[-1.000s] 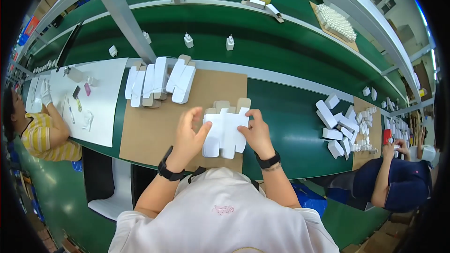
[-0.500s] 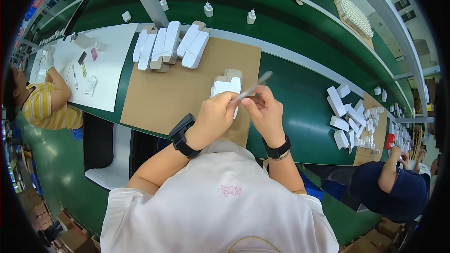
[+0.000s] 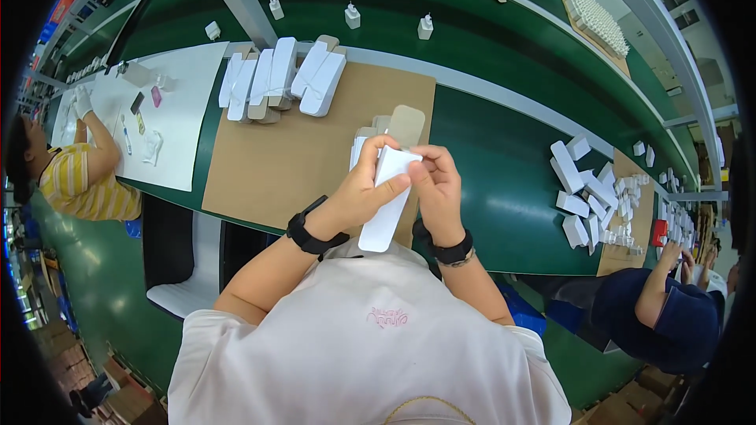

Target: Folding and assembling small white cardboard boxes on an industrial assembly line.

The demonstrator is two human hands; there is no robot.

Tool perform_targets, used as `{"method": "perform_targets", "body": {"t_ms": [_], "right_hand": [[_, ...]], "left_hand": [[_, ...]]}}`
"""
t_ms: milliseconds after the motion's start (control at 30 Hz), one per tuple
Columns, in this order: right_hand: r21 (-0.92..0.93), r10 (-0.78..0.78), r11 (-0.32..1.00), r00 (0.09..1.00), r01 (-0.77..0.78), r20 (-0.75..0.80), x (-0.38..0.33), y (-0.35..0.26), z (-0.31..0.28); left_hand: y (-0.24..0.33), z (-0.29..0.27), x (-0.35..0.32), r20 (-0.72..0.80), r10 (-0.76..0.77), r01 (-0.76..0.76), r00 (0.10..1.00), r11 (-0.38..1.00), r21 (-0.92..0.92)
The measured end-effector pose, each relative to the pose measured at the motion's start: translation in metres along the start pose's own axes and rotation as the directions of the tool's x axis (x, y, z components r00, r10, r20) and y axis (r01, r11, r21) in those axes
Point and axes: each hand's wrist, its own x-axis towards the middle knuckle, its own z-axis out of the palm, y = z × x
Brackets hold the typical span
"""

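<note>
My left hand and my right hand both grip one white folding carton in front of my chest. The left fingers wrap its left edge, with the thumb lying across its face. At the upper right corner, the right thumb and fingers pinch the carton. A grey-beige end flap sticks out beyond its far end. Just behind my left hand lies a small stack of flat white cartons, partly hidden by that hand, on a brown cardboard sheet.
Tied bundles of flat cartons lie at the sheet's far left. Formed white boxes are heaped on the green table at right. Small pump bottles stand on the far ledge. Co-workers sit at left and right.
The carton, seen nearly edge-on before, has been turned so its white face shows and its near end points toward me. Both hands have shifted slightly, and the flap now points away.
</note>
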Motion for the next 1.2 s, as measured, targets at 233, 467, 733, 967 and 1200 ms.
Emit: {"method": "perform_targets", "body": {"t_ms": [233, 467, 733, 967, 1200], "right_hand": [[-0.286, -0.153, 0.941, 0.982, 0.178, 0.107, 0.004, 0.005, -0.014], [-0.315, 0.056, 0.948, 0.964, 0.030, 0.260, 0.018, -0.012, -0.039], [-0.234, 0.086, 0.972, 0.929, 0.001, 0.361, 0.024, -0.023, -0.041], [-0.173, 0.265, 0.959, 0.931, -0.226, 0.251, 0.022, -0.024, -0.036], [-0.221, 0.168, 0.970, 0.938, -0.102, 0.304, 0.017, -0.019, -0.033]], "left_hand": [[-0.011, -0.003, 0.000, 0.002, -0.109, 0.109, 0.994, 0.992, -0.064], [-0.004, -0.014, -0.004, 0.144, -0.095, 0.079, 0.985, 0.990, 0.117], [0.001, -0.014, -0.003, 0.148, -0.048, 0.016, 0.988, 0.978, 0.206], [0.009, -0.015, -0.004, 0.152, -0.091, 0.035, 0.984, 0.941, 0.337], [0.008, -0.013, -0.002, 0.126, -0.041, -0.009, 0.991, 0.929, 0.371]]}}
